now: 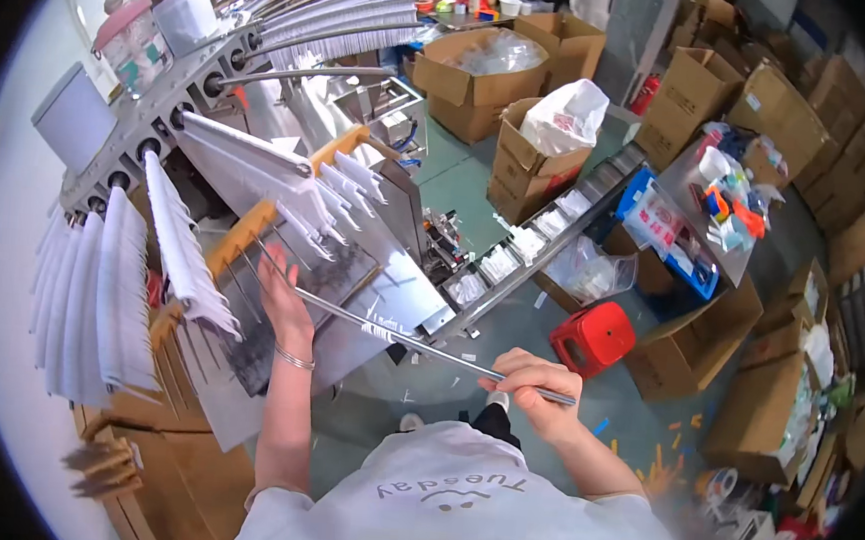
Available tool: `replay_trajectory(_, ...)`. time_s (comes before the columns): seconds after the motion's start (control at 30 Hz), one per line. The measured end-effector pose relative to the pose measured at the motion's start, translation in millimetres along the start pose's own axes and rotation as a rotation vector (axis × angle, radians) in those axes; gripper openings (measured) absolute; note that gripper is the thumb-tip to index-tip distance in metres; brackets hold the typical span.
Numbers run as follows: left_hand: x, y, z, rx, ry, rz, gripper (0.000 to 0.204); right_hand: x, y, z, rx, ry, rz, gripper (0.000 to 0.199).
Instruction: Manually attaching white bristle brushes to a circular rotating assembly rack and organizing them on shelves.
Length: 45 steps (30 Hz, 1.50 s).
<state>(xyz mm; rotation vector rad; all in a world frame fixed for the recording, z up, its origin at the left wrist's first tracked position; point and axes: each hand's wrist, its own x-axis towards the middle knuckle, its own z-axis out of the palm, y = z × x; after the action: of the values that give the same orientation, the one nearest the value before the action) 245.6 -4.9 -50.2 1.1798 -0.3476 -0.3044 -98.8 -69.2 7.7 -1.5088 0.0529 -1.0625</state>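
The rod (437, 352) slants in front of the shirt (425, 515), white pieces (378, 330) at its middle. The right hand (542, 386) is clasped around its lower end; the left hand (287, 305), fingers extended, meets its upper part near the yellow bar (241, 237).

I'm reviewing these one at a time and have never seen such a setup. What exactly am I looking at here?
There is no robot: these are a person's own bare hands. The one wide, round-edged picture comes from a camera on the person's head, looking down, so straight edges bend near the rim. The right hand grips one end of a long metal rod, which slants across to the left hand; whether that hand grips it is unclear. Small white pieces sit along the rod. Beside the left hand is a yellow-orange bar. Further left, white material hangs in rows from a grey machine. A red stool stands on the floor.
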Motion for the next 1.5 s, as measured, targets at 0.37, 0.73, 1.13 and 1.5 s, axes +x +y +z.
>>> replay_trajectory(0.37,33,0,-8,-0.116,-0.159,0.007,0.039,-14,-24,67,-0.087,0.079,-0.008,0.034)
replay_trajectory(0.73,33,3,7,-0.165,-0.037,-0.030,0.030,-10,-25,65,-0.168,0.076,-0.025,0.027)
replay_trajectory(1.13,32,5,11,-0.121,-0.095,-0.066,0.040,-12,-23,51,-0.228,0.062,-0.087,0.025)
replay_trajectory(1.5,33,-15,9,-0.268,0.029,-0.022,0.036,-4,-21,59,-0.367,0.106,-0.214,0.019)
